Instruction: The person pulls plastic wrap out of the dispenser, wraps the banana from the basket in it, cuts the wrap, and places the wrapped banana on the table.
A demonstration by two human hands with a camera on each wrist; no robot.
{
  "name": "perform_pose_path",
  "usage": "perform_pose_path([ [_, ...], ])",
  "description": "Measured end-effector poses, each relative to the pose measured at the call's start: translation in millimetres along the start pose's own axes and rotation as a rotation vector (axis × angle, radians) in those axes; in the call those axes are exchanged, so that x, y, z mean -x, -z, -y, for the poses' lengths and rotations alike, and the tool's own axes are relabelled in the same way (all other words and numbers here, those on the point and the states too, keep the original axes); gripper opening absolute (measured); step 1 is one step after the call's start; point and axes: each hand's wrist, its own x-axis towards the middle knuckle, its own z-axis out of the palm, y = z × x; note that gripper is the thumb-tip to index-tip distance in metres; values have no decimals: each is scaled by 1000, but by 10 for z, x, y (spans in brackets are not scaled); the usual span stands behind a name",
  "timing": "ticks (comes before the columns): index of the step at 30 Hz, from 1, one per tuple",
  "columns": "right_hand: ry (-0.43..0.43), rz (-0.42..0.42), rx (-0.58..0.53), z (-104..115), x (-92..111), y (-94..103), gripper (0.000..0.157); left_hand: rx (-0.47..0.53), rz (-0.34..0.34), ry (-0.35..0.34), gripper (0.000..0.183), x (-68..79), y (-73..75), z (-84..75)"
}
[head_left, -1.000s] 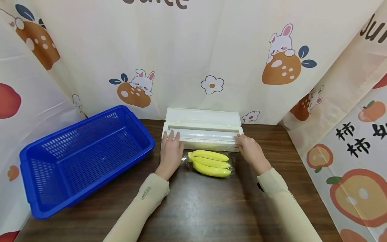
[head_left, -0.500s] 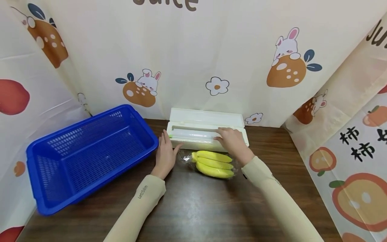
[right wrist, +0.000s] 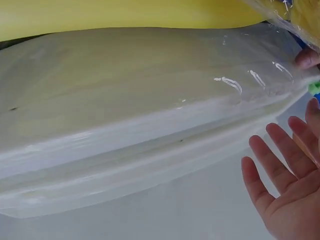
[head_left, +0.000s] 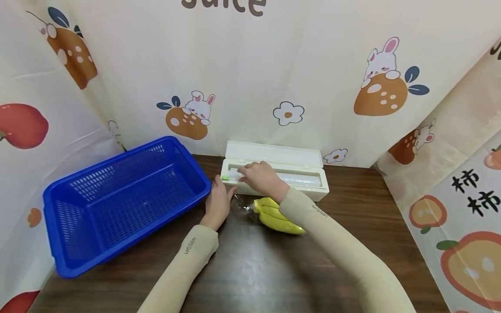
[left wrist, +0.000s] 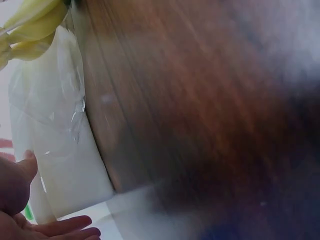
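A white cling film box stands at the back of the table with its lid raised and a film roll inside. A small green slider sits at its left end. My left hand rests at the box's front left corner, thumb apart from the straight fingers. Over the left part of the roll is my right hand; in the right wrist view its fingers are spread and hold nothing. Yellow bananas lie before the box on clear film, partly hidden by the right forearm.
A blue plastic basket with perforated sides stands on the left, its right end close to my left hand. A printed curtain hangs right behind the box. Dark wooden tabletop stretches in front of the bananas.
My right hand has moved left along the box, from its right end to the left part of the roll. The left hand has slid off the top to the left corner.
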Motion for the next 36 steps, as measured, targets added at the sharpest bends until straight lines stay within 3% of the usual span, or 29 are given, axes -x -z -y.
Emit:
perform_pose_path([
  [6, 60, -14, -23, 89, -187, -66, 22, -29, -9, -21, 56, -38, -16, 36],
  [16, 120, -72, -146, 62, -272, -163, 9, -18, -13, -45, 45, -30, -22, 77],
  [24, 142, -100, -300, -44, -287, -284, 14, -17, -7, -56, 43, -27, -20, 93],
  [36, 197, -133, -294, -112, -295, -382, 16, -32, -36, -95, 41, -23, -28, 108],
])
